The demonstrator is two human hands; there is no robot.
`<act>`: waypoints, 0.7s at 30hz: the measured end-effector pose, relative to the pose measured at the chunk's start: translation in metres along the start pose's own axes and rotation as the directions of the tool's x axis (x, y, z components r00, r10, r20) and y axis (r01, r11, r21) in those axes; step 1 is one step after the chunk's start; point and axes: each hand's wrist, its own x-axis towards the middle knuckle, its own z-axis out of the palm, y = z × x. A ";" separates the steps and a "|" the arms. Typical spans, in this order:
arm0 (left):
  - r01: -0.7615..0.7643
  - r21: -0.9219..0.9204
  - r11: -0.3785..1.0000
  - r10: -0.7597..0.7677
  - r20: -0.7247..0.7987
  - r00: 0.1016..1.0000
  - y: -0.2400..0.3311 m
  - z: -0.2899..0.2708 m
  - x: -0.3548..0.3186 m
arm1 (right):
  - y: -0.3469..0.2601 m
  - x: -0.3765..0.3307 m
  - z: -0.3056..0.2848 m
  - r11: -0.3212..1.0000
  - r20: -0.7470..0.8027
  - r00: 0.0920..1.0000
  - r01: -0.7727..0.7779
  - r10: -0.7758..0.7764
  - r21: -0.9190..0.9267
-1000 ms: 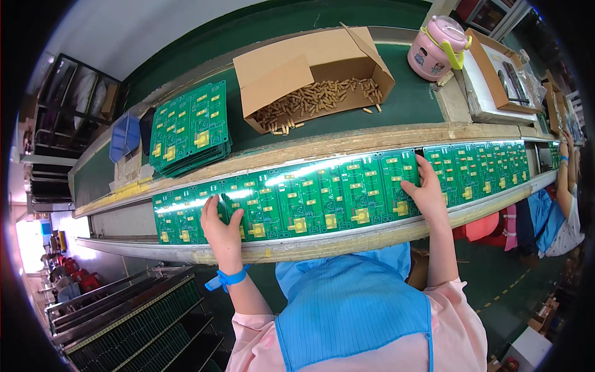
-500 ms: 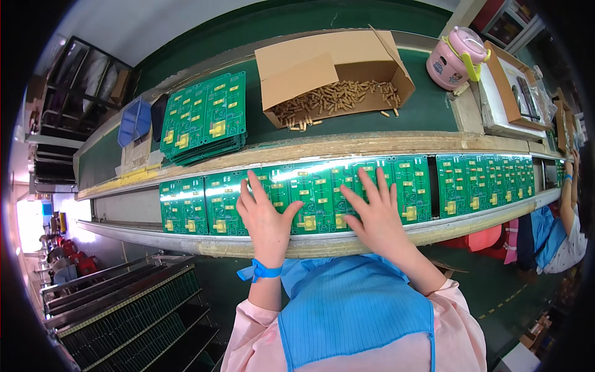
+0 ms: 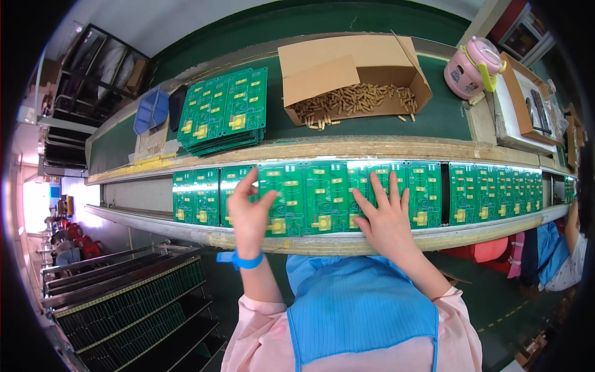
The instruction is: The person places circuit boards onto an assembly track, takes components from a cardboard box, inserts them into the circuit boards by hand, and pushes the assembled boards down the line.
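Green desk point(image 3: 443, 125) ahead, my left fingers point(image 3: 268, 199) grip a circuit board point(image 3: 283, 186) by its left edge; right fingers point(image 3: 395, 191) spread over boards point(image 3: 423, 197) rightward!

Circuit boards point(image 3: 325, 201) in row on track point(image 3: 136, 199); board stack point(image 3: 223, 105) behind, left of carton point(image 3: 319, 84); jug point(image 3: 463, 75) right of carton.

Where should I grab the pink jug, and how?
Probably by its yellow-green handle, coming from the right: the loop sticks out on that side, while the pink jug itself has a wide, round body that looks harder to grip.
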 end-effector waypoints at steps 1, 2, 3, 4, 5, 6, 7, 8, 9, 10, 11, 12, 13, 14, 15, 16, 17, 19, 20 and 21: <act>-0.044 -0.090 0.995 0.041 -0.034 0.999 0.003 -0.014 -0.003 | 0.000 0.001 0.000 1.000 0.004 1.000 0.001 -0.001 0.010; -0.091 -0.181 0.979 0.081 -0.065 0.995 0.009 -0.028 -0.005 | 0.001 0.001 0.000 1.000 0.003 1.000 -0.005 0.005 0.008; -0.104 -0.197 0.975 0.084 -0.107 0.991 0.014 -0.046 -0.006 | 0.000 0.001 0.000 1.000 0.008 1.000 0.001 -0.002 0.024; -0.117 -0.217 0.969 0.087 -0.143 0.986 0.014 -0.065 -0.003 | 0.001 0.000 0.000 0.999 0.012 1.000 0.002 -0.002 0.037; -0.095 -0.204 0.974 0.065 -0.147 0.987 0.003 -0.093 0.002 | 0.001 -0.001 -0.001 0.999 0.012 1.000 0.000 0.000 0.039; -0.073 -0.193 0.978 0.043 -0.152 0.987 -0.011 -0.121 0.011 | 0.000 -0.001 -0.001 0.999 0.007 1.000 0.003 -0.004 0.038; -0.023 -0.181 0.983 -0.008 -0.169 0.986 -0.022 -0.141 0.021 | 0.001 -0.001 -0.001 0.999 0.002 1.000 0.009 -0.009 0.037; 0.026 -0.168 0.985 -0.058 -0.185 0.981 -0.033 -0.158 0.033 | 0.002 -0.001 0.000 0.999 0.002 1.000 0.009 -0.009 0.037; 0.025 -0.165 0.986 -0.056 -0.187 0.981 -0.053 -0.179 0.046 | 0.002 -0.001 0.000 0.999 0.003 1.000 0.007 -0.007 0.038; 0.001 -0.121 0.993 -0.027 -0.214 0.976 -0.080 -0.200 0.059 | 0.002 -0.001 0.000 0.999 0.004 1.000 0.006 -0.006 0.041; -0.022 -0.076 0.997 0.003 -0.237 0.972 -0.104 -0.215 0.072 | 0.001 -0.001 0.000 0.999 0.001 1.000 0.006 -0.006 0.046; -0.023 -0.070 0.997 0.005 -0.241 0.970 -0.126 -0.226 0.081 | 0.000 0.000 -0.001 0.999 0.000 1.000 0.011 -0.011 0.047; 0.061 0.213 0.975 0.003 -0.289 0.957 -0.128 -0.222 0.089 | 0.001 0.000 -0.001 0.999 -0.002 1.000 0.008 -0.008 0.041; 0.153 0.472 0.868 0.016 -0.336 0.942 -0.131 -0.221 0.094 | 0.002 -0.001 -0.001 0.999 -0.005 1.000 0.005 -0.005 0.041; 0.159 0.711 0.685 0.124 -0.329 0.936 -0.138 -0.214 0.092 | 0.002 -0.001 0.000 1.000 -0.020 1.000 0.009 -0.008 0.025; 0.147 0.633 0.760 0.090 -0.327 0.941 -0.163 -0.222 0.100 | 0.001 -0.002 0.000 0.999 -0.035 0.999 0.028 -0.027 0.017; 0.197 0.637 0.745 0.062 -0.361 0.930 -0.148 -0.197 0.099 | 0.003 -0.002 0.000 1.000 -0.033 0.999 0.013 -0.013 0.006; 0.251 0.637 0.729 0.033 -0.399 0.916 -0.135 -0.177 0.095 | 0.007 -0.002 -0.003 0.999 -0.016 1.000 0.025 -0.024 0.042; 0.253 0.588 0.768 -0.013 -0.382 0.924 -0.139 -0.187 0.094 | 0.010 -0.003 -0.005 0.999 -0.015 0.999 0.029 -0.029 0.042; 0.258 0.536 0.804 -0.057 -0.362 0.930 -0.143 -0.193 0.093 | 0.014 -0.003 -0.007 0.995 -0.016 0.999 0.034 -0.032 0.097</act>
